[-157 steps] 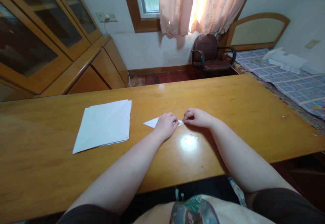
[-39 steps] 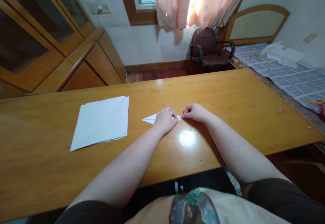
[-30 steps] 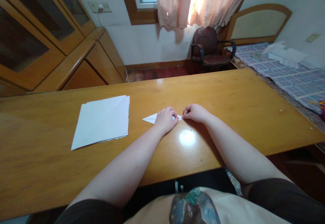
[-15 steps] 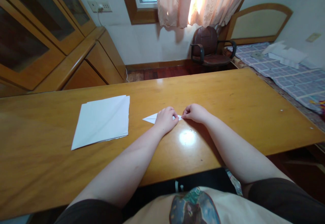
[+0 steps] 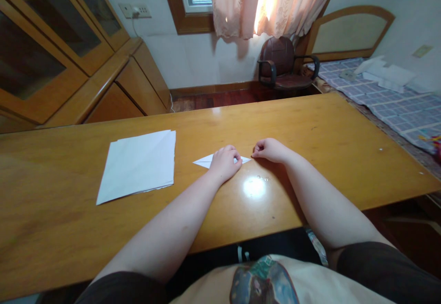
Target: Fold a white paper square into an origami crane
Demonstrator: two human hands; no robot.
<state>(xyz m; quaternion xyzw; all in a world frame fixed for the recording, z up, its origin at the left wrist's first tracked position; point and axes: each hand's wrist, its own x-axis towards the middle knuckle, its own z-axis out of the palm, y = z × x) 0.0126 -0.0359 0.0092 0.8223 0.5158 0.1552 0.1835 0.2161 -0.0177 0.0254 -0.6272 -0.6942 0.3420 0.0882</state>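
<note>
A narrow white folded paper (image 5: 203, 160) lies on the table, pointed at both ends, with a crease or seam along its length. My left hand (image 5: 225, 162) rests across its middle, fingers curled down and pressing it to the tabletop, so that part is hidden. Just beyond the paper's right tip is my right hand (image 5: 270, 151), its fingers bent together in a loose pinch close to the wood. Nothing shows between those fingers.
A stack of white paper sheets (image 5: 138, 166) lies left of my hands on the wooden table (image 5: 296, 125). Beyond the far edge stand an armchair (image 5: 280, 65) and a bed (image 5: 379, 83). A wooden cabinet (image 5: 99, 79) stands at the left.
My right hand has slid a little to the right, off the folded paper's tip, which now shows more fully. My left hand has stayed in place on the paper.
</note>
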